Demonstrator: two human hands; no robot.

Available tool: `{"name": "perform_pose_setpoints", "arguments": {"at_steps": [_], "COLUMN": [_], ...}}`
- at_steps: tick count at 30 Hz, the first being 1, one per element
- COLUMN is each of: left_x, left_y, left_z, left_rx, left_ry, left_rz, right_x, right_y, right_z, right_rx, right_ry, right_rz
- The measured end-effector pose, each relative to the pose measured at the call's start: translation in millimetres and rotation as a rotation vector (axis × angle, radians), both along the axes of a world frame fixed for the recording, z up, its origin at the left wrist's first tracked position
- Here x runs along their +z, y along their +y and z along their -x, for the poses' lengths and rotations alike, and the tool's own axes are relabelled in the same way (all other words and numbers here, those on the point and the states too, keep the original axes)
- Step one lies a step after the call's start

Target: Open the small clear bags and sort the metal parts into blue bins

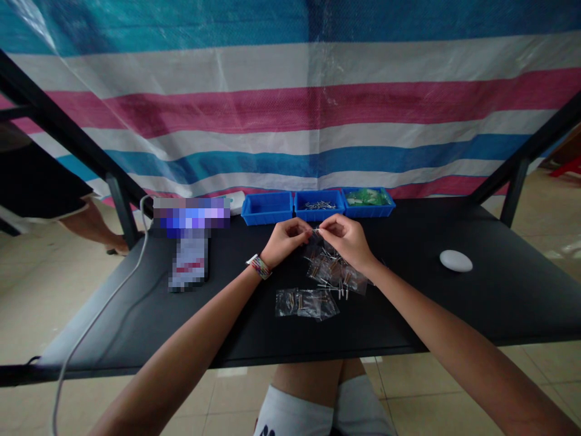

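Looks like a makeshift small-parts workshop, exact type unclear: black table point(408, 309) with blue bins point(267, 218), loose metal parts point(318, 206), clear plastic packets point(311, 303); striped tarp point(254, 112) behind, tiled floor point(422, 378).

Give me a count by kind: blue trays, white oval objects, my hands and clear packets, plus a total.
Blue trays: 3
White oval object: 1
Hands: 2
Clear packets: overlapping, too jumbled to count
Total without packets: 6

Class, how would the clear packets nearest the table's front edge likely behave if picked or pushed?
The clear packets are probably floppy: their film is creased. They seem light, holding a few slender pieces. Their shiny film may slide on the smooth-looking table.
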State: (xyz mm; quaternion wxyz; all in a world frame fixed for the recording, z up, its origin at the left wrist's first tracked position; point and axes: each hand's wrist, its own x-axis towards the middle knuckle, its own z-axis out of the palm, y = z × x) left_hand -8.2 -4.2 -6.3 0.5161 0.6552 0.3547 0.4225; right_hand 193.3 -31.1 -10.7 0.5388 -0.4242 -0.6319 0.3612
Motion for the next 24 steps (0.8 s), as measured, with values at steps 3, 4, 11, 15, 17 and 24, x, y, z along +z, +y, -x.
{"name": "perform_pose_setpoints", "arguments": {"at_steps": [3,4,11,15,17,24], "left_x": [0.3,0.5,0.9,0.9,0.5,1.4], "left_y": [-0.6,-0.8,-0.7,0.2,0.7,-0.5], "left_z": [0.3,0.5,0.7,0.8,0.9,1.5], "left_rx": [0.001,0.002,0.007,0.010,0.010,0.015], "left_ry": [-0.012,-0.012,-0.007,-0.004,-0.006,-0.002], "left_rz": [-0.003,-0.005,-0.011,-0.023,-0.024,-0.016], "right_x": [1.9,2.5,5.7,6.1,5.4,2.6], "right_y": [-0.5,-0.6,-2.4,-3.2,-2.5,0.9], "right_z": [-0.9,-1.2,-4.2,-5.1,-5.4,-7.3], "right_rx": [-0.006,-0.007,-0.019,-0.026,-0.034,-0.051], "right_ry": [-0.026,-0.036,-0.118,-0.143,-0.149,-0.136], "right_rz": [-0.028,-0.034,-0.089,-0.100,-0.107,-0.132]}}
